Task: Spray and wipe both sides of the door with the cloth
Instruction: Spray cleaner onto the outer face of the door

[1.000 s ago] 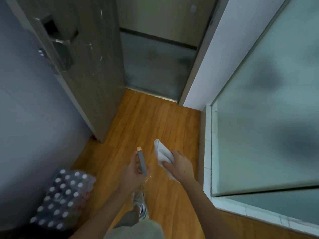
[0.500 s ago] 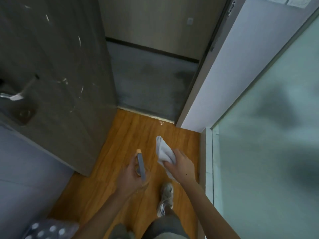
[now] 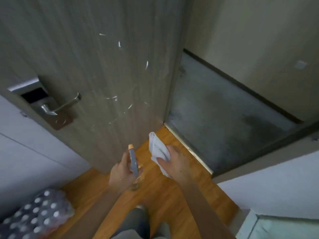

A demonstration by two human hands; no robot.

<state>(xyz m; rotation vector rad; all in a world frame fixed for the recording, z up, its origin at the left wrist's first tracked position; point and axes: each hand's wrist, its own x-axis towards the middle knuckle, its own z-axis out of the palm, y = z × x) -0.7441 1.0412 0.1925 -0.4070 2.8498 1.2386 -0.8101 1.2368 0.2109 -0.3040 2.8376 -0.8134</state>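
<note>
Nearest the camera, left hand (image 3: 123, 173) grips the spray bottle (image 3: 133, 161) and right hand (image 3: 176, 161) clutches the cloth (image 3: 158, 146), both short of the door (image 3: 103, 66), whose smeared face now fills the view, closer than a second ago: spraying looks imminent.

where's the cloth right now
In the head view the cloth sits low and just right of centre, bunched in the right hand, above the wooden floor and beside the spray bottle held by the left hand.
</note>
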